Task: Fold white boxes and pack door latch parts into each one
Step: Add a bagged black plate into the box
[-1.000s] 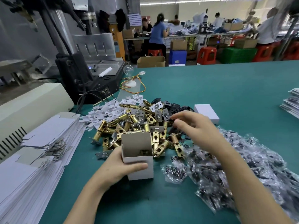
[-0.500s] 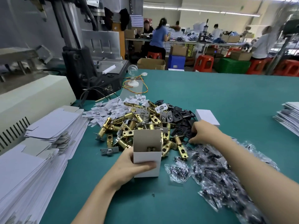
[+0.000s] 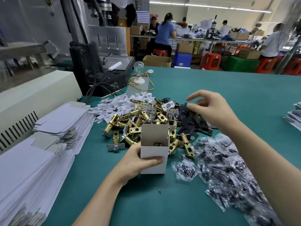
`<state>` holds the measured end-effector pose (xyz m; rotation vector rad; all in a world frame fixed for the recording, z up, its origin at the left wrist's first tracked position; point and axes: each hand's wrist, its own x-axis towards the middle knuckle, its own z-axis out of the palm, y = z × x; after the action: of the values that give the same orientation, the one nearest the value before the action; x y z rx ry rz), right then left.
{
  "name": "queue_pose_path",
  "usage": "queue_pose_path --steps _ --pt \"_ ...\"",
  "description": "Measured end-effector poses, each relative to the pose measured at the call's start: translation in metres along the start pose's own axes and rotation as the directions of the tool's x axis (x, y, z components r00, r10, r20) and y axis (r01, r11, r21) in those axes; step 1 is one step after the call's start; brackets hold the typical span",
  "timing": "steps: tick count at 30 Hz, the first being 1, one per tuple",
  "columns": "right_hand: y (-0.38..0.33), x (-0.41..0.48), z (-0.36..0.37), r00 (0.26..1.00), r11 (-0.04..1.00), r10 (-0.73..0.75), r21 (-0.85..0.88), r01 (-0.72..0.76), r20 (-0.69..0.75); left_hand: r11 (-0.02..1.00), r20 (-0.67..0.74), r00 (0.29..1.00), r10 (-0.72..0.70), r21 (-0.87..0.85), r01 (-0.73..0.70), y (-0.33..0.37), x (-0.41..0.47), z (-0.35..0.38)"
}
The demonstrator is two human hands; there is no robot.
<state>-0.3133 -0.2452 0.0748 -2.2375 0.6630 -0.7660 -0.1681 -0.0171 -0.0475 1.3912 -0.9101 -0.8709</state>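
My left hand (image 3: 136, 163) grips an upright white box (image 3: 154, 162) by its lower front; its top is open and a brass part shows inside. Behind it lies a pile of brass door latches (image 3: 130, 126), with black plates (image 3: 193, 128) to the right. My right hand (image 3: 211, 110) hovers over the black plates, fingers curled, thumb and fingers pinching a black plate at its edge. Clear bags of screws (image 3: 219, 162) spread under my right forearm.
Stacks of flat white box blanks (image 3: 32, 160) fill the left side, next to a cream machine housing (image 3: 37, 95). Small white cards (image 3: 117, 105) lie behind the latches. A bulb on a wired base (image 3: 138, 79) stands further back. Another paper stack (image 3: 293, 115) sits at the right edge.
My right hand dipped into the black plates and has now lifted with a plate pinched. My left hand kept holding the open box in place.
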Motion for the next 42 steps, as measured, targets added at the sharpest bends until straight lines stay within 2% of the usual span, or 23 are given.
queue_pose_path --steps 2,4,6,8,9,11,13,14,16,20,22,24,26,28,33,35,37,42 --pt "-0.022 -0.002 0.002 0.999 0.991 0.030 0.133 -0.034 0.030 1.000 -0.005 1.000 0.000 0.010 0.000 0.000 0.000 0.000" --pt "-0.034 -0.003 0.005 0.989 0.927 0.114 0.347 -0.140 0.094 1.000 -0.007 1.000 -0.005 0.007 0.005 0.000 0.000 0.001" --pt "-0.040 -0.005 0.010 0.955 0.762 0.212 0.576 -0.295 0.209 1.000 -0.005 1.000 -0.007 0.001 0.007 0.001 -0.001 0.001" --pt "-0.040 -0.008 0.013 0.909 0.530 0.276 0.740 -0.414 0.311 1.000 -0.005 1.000 -0.007 0.001 0.007 0.001 -0.001 0.002" --pt "-0.038 -0.009 0.014 0.894 0.430 0.281 0.787 -0.442 0.349 1.000 -0.007 1.000 -0.009 0.002 0.009 0.001 -0.001 0.002" --pt "-0.033 -0.012 0.014 0.888 0.306 0.237 0.837 -0.453 0.394 1.000 -0.007 1.000 -0.011 -0.001 0.011 0.000 0.000 0.001" --pt "-0.029 -0.015 0.013 0.898 0.273 0.148 0.856 -0.439 0.413 1.000 0.004 1.000 -0.003 -0.009 0.003 0.001 0.000 0.002" --pt "-0.029 -0.016 0.012 0.905 0.287 0.095 0.859 -0.423 0.414 1.000 0.012 1.000 0.002 -0.011 -0.002 0.001 0.000 0.002" --pt "-0.031 -0.017 0.011 0.923 0.394 0.006 0.848 -0.355 0.384 1.000 0.018 1.000 0.003 -0.014 -0.003 0.003 0.000 0.002" --pt "-0.044 -0.020 0.018 0.974 0.722 -0.061 0.684 -0.108 0.218 1.000 -0.004 1.000 -0.013 0.004 0.013 0.005 -0.002 0.003" --pt "-0.051 -0.022 0.020 0.970 0.865 -0.152 0.501 0.039 0.188 1.000 -0.011 1.000 -0.012 0.005 0.012 0.004 -0.003 0.004" --pt "-0.057 -0.024 0.019 0.944 0.949 -0.268 0.221 0.225 0.190 1.000 -0.015 1.000 -0.012 -0.019 0.011 0.003 -0.002 0.004" --pt "-0.063 -0.023 0.017 0.906 0.924 -0.364 -0.038 0.381 0.217 0.999 -0.018 1.000 -0.016 -0.034 0.015 0.003 -0.002 0.004" --pt "-0.072 -0.022 0.018 0.870 0.860 -0.398 -0.212 0.464 0.290 0.999 -0.024 1.000 -0.015 -0.037 0.014 0.002 -0.001 0.003" --pt "-0.094 -0.024 0.030 0.836 0.634 -0.242 -0.572 0.520 0.492 0.999 -0.038 0.999 -0.006 -0.039 0.004 0.000 0.001 0.003" --pt "-0.101 -0.025 0.037 0.819 0.556 -0.191 -0.629 0.544 0.540 0.999 -0.039 0.999 -0.003 -0.047 0.001 -0.001 0.001 0.004" --pt "-0.106 -0.027 0.045 0.805 0.519 -0.147 -0.648 0.558 0.575 0.999 -0.029 1.000 -0.005 -0.050 0.003 0.000 0.000 0.003" --pt "-0.119 -0.027 0.060 0.768 0.491 -0.069 -0.648 0.582 0.637 0.998 -0.032 0.999 -0.017 -0.066 0.015 0.000 0.001 0.002"
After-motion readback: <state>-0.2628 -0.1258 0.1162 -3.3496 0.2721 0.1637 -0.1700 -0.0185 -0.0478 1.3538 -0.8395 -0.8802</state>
